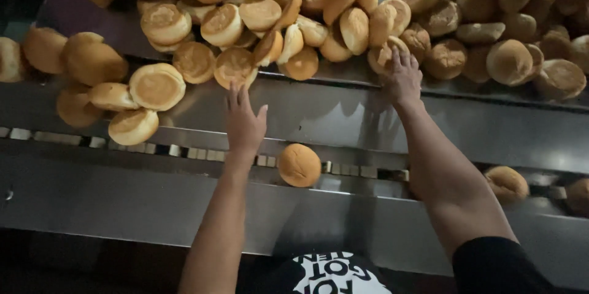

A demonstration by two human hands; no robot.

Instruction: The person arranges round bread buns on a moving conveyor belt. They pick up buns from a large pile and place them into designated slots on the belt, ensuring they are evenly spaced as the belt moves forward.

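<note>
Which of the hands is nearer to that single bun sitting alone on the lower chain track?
The left. The left hand lies flat on the steel slope just up and left of the lone bun. The right hand is farther up, touching the bun pile.

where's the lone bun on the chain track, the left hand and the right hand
lone bun [299, 164], head view, middle of its domed top
left hand [243, 123], head view, back of the hand
right hand [402, 80], head view, back of the hand

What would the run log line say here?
left hand: open, by bun | right hand: on bun pile | loose bun: on steel chute
</note>
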